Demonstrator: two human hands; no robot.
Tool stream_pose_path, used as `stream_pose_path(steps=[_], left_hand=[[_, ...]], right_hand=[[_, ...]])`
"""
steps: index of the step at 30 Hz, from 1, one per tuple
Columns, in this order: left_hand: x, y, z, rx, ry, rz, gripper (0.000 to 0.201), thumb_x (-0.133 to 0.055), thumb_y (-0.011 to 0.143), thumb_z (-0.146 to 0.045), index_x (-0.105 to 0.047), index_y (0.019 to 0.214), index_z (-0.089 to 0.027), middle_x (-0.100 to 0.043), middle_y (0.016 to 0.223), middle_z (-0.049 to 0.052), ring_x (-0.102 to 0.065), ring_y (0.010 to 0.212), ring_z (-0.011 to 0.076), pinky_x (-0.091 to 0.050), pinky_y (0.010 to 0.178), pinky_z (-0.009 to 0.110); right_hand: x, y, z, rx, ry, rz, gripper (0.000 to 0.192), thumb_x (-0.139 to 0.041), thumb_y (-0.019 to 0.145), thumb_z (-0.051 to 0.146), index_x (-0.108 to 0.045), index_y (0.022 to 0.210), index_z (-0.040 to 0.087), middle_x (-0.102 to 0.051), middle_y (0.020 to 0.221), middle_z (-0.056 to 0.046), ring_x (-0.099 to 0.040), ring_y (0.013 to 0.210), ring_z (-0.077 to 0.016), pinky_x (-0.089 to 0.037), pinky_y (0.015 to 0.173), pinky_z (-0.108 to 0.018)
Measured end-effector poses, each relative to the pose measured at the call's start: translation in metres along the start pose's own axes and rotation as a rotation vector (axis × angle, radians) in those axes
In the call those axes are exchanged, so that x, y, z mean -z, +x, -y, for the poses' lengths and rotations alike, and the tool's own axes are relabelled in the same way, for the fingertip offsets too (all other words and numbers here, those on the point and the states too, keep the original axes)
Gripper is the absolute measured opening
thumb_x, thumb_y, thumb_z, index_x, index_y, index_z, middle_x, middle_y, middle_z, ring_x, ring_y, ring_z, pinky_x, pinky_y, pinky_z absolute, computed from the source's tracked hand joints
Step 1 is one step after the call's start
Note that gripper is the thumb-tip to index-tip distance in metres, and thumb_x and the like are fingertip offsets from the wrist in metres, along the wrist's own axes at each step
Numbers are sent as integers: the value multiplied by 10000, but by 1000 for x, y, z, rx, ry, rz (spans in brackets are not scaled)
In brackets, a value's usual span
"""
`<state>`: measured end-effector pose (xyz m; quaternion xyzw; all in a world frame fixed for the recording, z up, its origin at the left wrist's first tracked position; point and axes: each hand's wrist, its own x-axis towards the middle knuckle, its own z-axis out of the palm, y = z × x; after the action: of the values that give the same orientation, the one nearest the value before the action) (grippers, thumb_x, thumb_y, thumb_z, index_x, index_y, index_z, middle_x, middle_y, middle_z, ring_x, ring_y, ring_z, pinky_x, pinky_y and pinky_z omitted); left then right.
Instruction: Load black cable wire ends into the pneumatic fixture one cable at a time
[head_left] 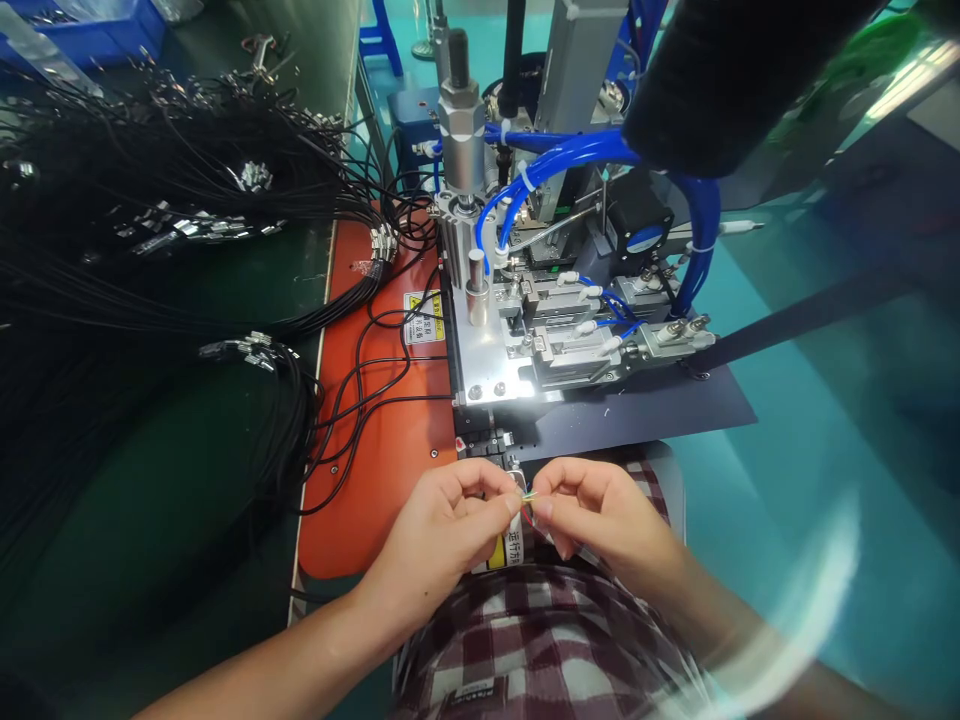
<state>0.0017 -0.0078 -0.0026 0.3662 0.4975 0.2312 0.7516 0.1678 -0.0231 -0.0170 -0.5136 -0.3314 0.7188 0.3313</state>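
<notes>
Thin coloured wires (529, 497), greenish-yellow and red, show in the small gap between my two hands. My left hand (466, 510) is closed in a pinch of thumb and forefinger at their left end. From the other side my right hand (589, 505) pinches them too, its remaining fingers curled. Both hands are just in front of the metal machine (495, 370), above a label strip (511, 545) with a yellow mark. The fingertips hide most of the wires, and I cannot see what they join to.
Black cables (360, 385) run across an orange-red base plate (390, 490) into the machine. Bundles of black cables with metal connectors (255, 350) cover the dark green table (135, 560) at left. Blue air hoses (585, 150) arch over the machine. A blue bin (97, 40) stands back left.
</notes>
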Motion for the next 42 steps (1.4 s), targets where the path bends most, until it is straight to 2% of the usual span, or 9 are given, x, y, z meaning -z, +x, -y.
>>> stream_pose_path(steps=[7, 15, 21, 24, 28, 30, 32, 36, 42], left_hand=[[1, -1, 4, -38, 45, 3, 188, -613, 831, -317, -551, 783, -147, -343, 496, -93, -251, 450, 42, -176, 408, 164], [1, -1, 0, -29, 76, -3, 220, -622, 803, -338, -560, 766, -131, -330, 476, -101, -226, 424, 32, -144, 386, 161], [2, 0, 0, 1, 58, 3, 179, -623, 803, -294, -562, 752, -133, -389, 525, -80, -263, 435, 26, -178, 393, 154], [2, 1, 0, -2, 65, 4, 198, -622, 807, -315, -558, 747, -137, -400, 537, -76, -268, 439, 28, -183, 395, 154], [1, 1, -1, -1, 83, 2, 204, -613, 806, -322, -544, 728, -146, -391, 518, -83, -277, 418, 33, -203, 386, 154], [0, 0, -2, -66, 178, -32, 173, -594, 819, -291, -558, 731, -145, -454, 558, -57, -362, 446, 52, -282, 411, 162], [0, -2, -2, -214, 373, -93, 135, -564, 843, -245, -591, 755, -145, -539, 646, -11, -483, 554, 94, -383, 495, 191], [6, -2, -2, -569, 783, -115, 175, -467, 909, -190, -638, 878, -171, -601, 814, 40, -568, 748, 148, -461, 676, 251], [24, 15, -7, -747, 899, -164, 154, -467, 913, -124, -614, 937, -166, -606, 864, 43, -596, 811, 138, -499, 720, 233]], right_hand=[[-4, -10, -3, 119, -158, -85, 90, -626, 802, 216, -589, 728, 181, -548, 533, 57, -480, 504, -85, -362, 493, -207], [2, -3, 0, 86, -108, -37, 104, -636, 795, 259, -604, 749, 172, -571, 554, 47, -523, 488, -85, -409, 518, -217], [0, -5, 6, 88, -216, -86, 145, -664, 763, 297, -645, 801, 158, -574, 561, 30, -544, 503, -113, -400, 496, -235], [-1, -6, 5, 173, -353, -105, 109, -618, 819, 266, -625, 762, 174, -592, 578, 19, -544, 530, -120, -412, 511, -239], [-1, -8, 0, 392, -538, -105, 128, -549, 878, 214, -582, 756, 193, -609, 694, 1, -552, 618, -128, -434, 574, -242], [-1, -7, 0, 480, -590, -106, 132, -534, 880, 193, -568, 753, 192, -594, 717, -4, -543, 640, -134, -429, 589, -249], [-1, -6, 0, 474, -559, -102, 148, -524, 884, 197, -560, 741, 188, -568, 689, 0, -518, 608, -130, -407, 553, -246], [1, 5, 3, 235, -270, -27, 177, -530, 889, 277, -532, 735, 190, -480, 565, 49, -440, 503, -107, -351, 485, -234], [14, 29, 9, 147, -128, -14, 234, -615, 813, 361, -536, 684, 183, -485, 553, 55, -420, 490, -96, -325, 504, -243]])
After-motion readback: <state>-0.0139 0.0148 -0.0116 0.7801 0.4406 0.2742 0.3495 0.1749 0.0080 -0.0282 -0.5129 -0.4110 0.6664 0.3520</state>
